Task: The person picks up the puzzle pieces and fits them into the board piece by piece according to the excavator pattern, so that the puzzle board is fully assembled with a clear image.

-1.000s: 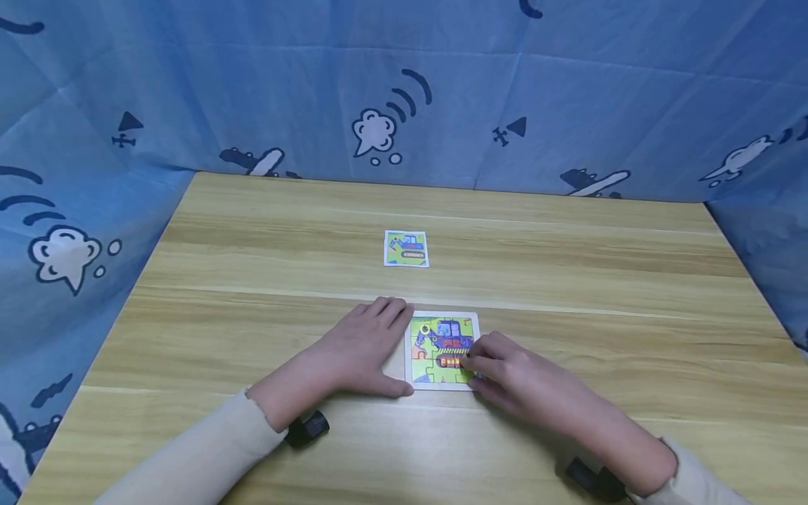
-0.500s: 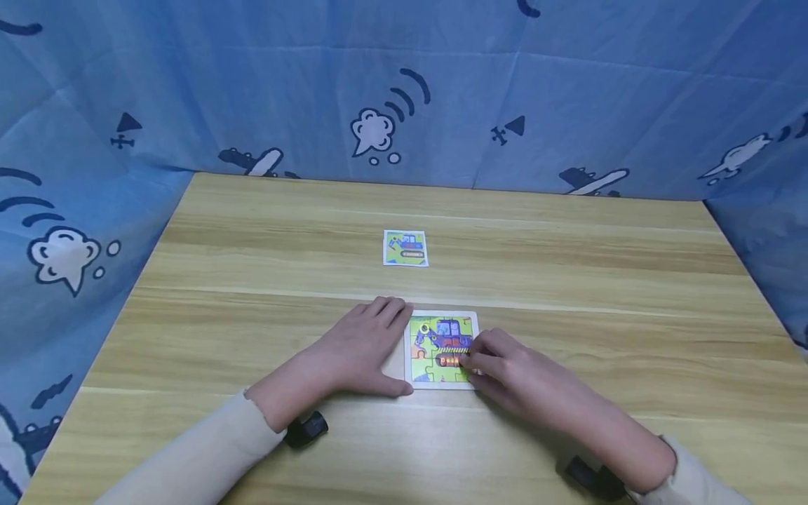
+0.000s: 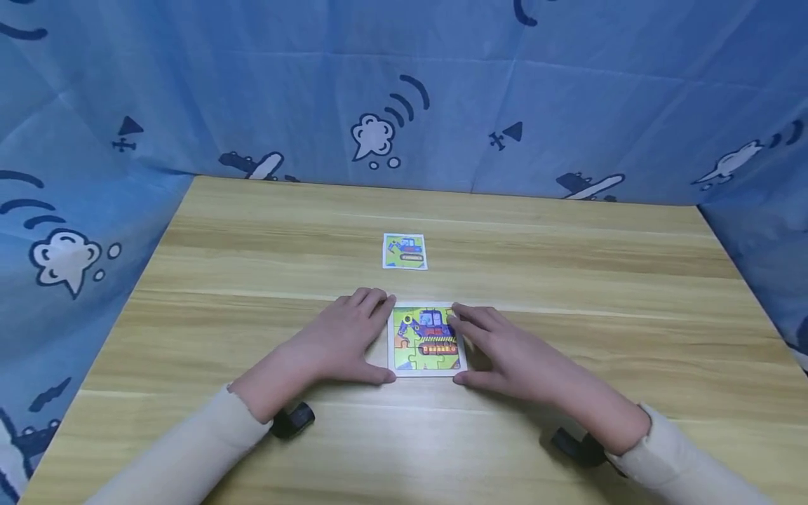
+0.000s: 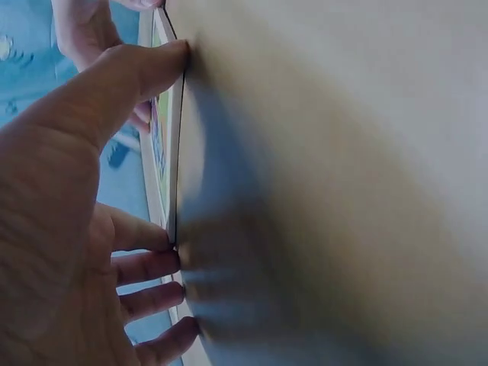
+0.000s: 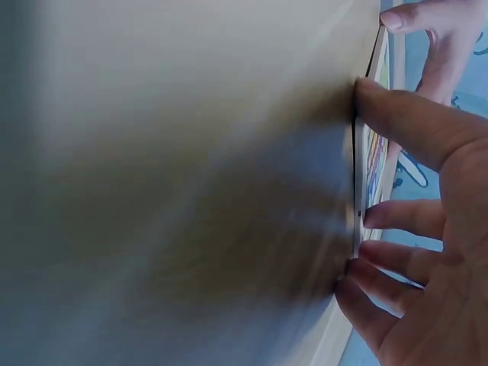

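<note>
A square jigsaw puzzle (image 3: 426, 339) with a pale border lies flat on the table, its pieces forming a blue and red excavator on yellow-green. Along its left side rests my left hand (image 3: 334, 344), thumb near the front corner and fingers near the back one. My right hand (image 3: 514, 354) mirrors it on the right side, its index fingertip overlapping the picture's upper right. In the left wrist view, the thumb (image 4: 141, 70) and fingertips touch the puzzle's edge (image 4: 174, 152). The right wrist view shows the right thumb (image 5: 404, 114) against the opposite edge (image 5: 358, 171).
Behind the puzzle lies a small picture card (image 3: 405, 252) printed with the same excavator. The wood-grain table (image 3: 600, 280) meets a blue patterned cloth (image 3: 284, 91) at its back and sides. A black wrist camera (image 3: 293, 421) sits under the left wrist, another (image 3: 577, 447) under the right.
The puzzle has slid left and slightly away from me, both hands moving with it. My right fingers, bunched over its right-side pieces before, are now spread along the right edge.
</note>
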Demonstrator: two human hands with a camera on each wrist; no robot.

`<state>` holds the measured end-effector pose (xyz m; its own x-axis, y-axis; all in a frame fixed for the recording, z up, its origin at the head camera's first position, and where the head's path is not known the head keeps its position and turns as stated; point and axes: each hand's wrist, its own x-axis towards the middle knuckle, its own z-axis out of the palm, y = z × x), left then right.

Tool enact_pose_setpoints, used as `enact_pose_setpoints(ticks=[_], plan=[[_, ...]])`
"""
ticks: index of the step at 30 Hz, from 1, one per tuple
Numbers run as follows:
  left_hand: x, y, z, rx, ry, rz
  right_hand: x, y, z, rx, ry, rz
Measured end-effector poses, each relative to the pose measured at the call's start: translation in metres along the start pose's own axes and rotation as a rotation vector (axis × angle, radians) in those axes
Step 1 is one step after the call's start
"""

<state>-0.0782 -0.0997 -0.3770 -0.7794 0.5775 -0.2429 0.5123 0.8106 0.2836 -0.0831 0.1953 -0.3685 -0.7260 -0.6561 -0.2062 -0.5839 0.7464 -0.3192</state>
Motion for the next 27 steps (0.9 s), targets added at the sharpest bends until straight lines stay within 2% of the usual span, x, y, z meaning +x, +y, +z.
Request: enact_pose_setpoints(ticks=[6,10,16,27], plan=[[0.006,-0.024,-0.011,-0.062,0.013,-0.073,0.033,-0.001,-0.007,0.035,-0.013,-0.012],[0.011,-0.034,-0.015,-0.097,0.022,-0.086,0.047,-0.002,-0.01,0.045,-0.033,0.021],[0.01,-0.037,-0.019,-0.114,0.011,-0.118,0.057,-0.004,-0.013,0.056,-0.056,0.033],[0.005,-0.038,-0.017,-0.12,0.009,-0.131,0.059,-0.004,-0.01,0.069,-0.051,0.025]])
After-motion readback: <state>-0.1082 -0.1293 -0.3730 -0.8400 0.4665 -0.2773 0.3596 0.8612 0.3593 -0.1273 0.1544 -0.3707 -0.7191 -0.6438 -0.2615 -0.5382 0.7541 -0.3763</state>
